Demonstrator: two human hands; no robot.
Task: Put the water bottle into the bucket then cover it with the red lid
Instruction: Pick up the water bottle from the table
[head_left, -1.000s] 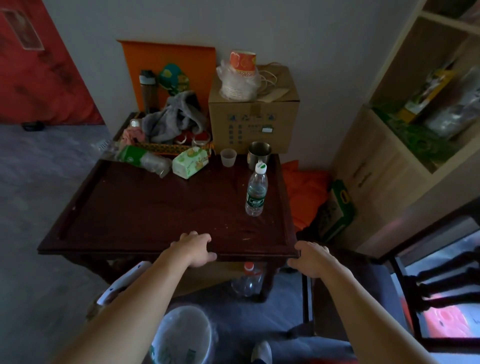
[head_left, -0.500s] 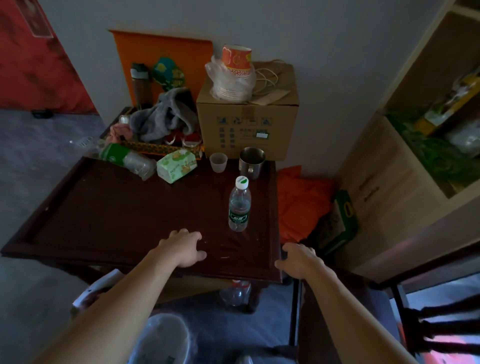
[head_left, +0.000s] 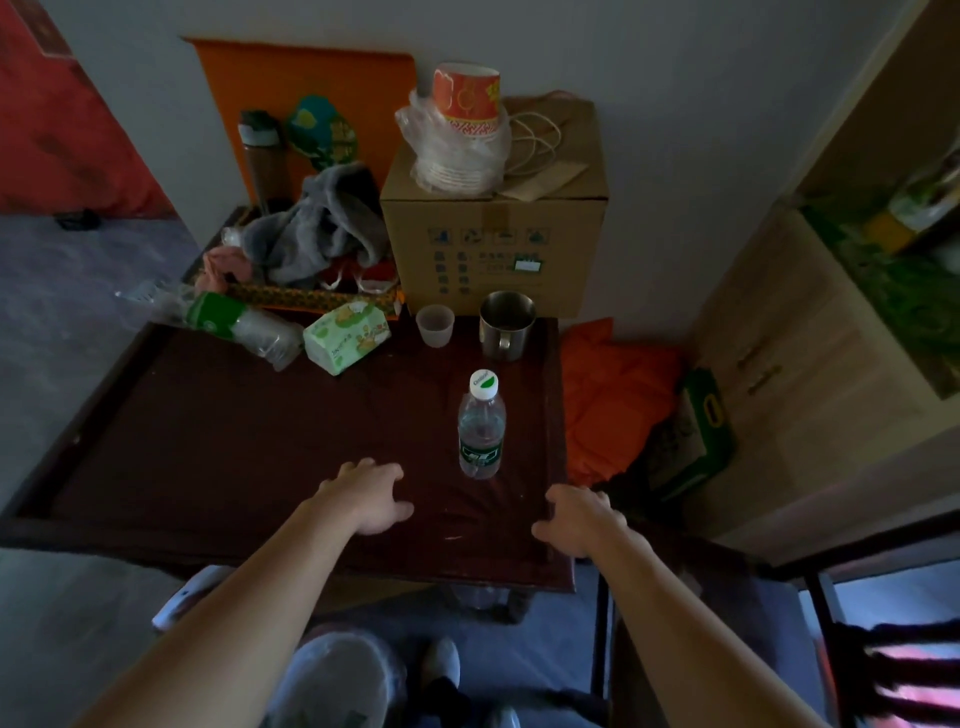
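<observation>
While both hands hover empty, fingers spread, clear green-labelled water bottle stands upright.

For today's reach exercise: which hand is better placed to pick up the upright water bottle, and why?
Probably the right hand: it is open at the table's near right edge, below the water bottle. The left hand rests flat, off to the bottle's left. The difference is small.

The left arm covers much of the white bucket on the floor, and the bottom edge cuts its lower part off. A clear bottle under the desk shows only as a dim sliver below the front rim. The print on the cardboard box is too small to read. The shelf at right is cut by the frame, its contents blurred.
</observation>
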